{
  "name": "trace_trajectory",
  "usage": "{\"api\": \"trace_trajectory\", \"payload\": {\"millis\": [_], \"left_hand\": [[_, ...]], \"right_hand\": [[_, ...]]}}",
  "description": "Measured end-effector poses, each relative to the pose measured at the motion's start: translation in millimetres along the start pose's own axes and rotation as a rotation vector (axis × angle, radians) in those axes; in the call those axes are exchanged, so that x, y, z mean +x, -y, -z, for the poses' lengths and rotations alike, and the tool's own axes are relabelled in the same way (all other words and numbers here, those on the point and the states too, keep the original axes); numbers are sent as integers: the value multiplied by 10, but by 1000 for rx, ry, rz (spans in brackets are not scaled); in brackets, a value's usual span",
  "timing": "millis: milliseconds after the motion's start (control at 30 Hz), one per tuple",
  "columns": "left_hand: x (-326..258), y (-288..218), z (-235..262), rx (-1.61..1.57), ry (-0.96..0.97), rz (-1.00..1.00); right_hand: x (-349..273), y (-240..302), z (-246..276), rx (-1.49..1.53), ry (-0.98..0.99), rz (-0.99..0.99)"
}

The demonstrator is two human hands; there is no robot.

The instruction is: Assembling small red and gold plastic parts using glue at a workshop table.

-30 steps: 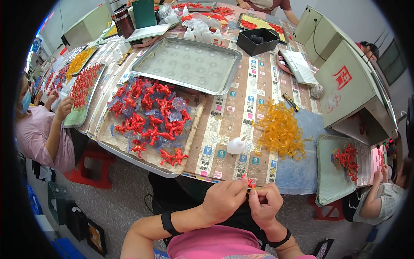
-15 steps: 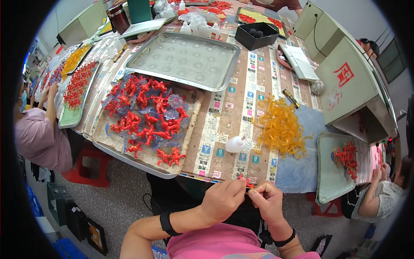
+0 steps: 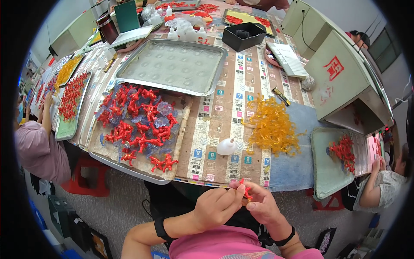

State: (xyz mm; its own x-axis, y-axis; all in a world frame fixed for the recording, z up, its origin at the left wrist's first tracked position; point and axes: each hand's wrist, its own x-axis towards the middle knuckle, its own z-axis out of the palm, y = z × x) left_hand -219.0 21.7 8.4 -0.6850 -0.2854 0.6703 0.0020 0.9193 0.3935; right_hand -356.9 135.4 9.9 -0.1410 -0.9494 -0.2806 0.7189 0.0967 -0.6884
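Observation:
Just off the table's front edge, my left hand (image 3: 219, 208) pinches a small red plastic figure (image 3: 247, 193) between thumb and fingers. My right hand (image 3: 263, 204) grips the same figure from the other side, its fingers curled round behind. A pale purplish bit shows above the fingertips; whether it belongs to the figure I cannot tell. Left of my hands, red figures (image 3: 144, 140) and translucent purple pieces (image 3: 164, 108) lie heaped on a cloth-lined tray (image 3: 180, 149). A white squeeze bottle (image 3: 226, 146) lies beyond my hands, with a pile of translucent orange-yellow pieces (image 3: 276, 125) to its right.
Behind the heap lies a big metal tray (image 3: 172, 64). A black box (image 3: 243, 36), an open booklet (image 3: 288, 58) and a pale cabinet (image 3: 345, 82) stand farther back. Co-workers sit at left and right, beside a green-lined tray (image 3: 71, 105) and another tray (image 3: 321, 162).
My view has shifted slightly, so the table appears moved left. My right hand has turned and opened its grip around the figure, and more of the red figure now shows between my hands.

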Motion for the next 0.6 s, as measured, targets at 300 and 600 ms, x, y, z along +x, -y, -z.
{"api": "trace_trajectory", "payload": {"millis": [300, 600], "left_hand": [[16, -45, 13, -29, -30, -14], [99, -160, 104, 33, -30, -10]], "right_hand": [[-19, -84, 87, -48, 76, -12], [-31, -161, 60, 25, 62, -31]]}}
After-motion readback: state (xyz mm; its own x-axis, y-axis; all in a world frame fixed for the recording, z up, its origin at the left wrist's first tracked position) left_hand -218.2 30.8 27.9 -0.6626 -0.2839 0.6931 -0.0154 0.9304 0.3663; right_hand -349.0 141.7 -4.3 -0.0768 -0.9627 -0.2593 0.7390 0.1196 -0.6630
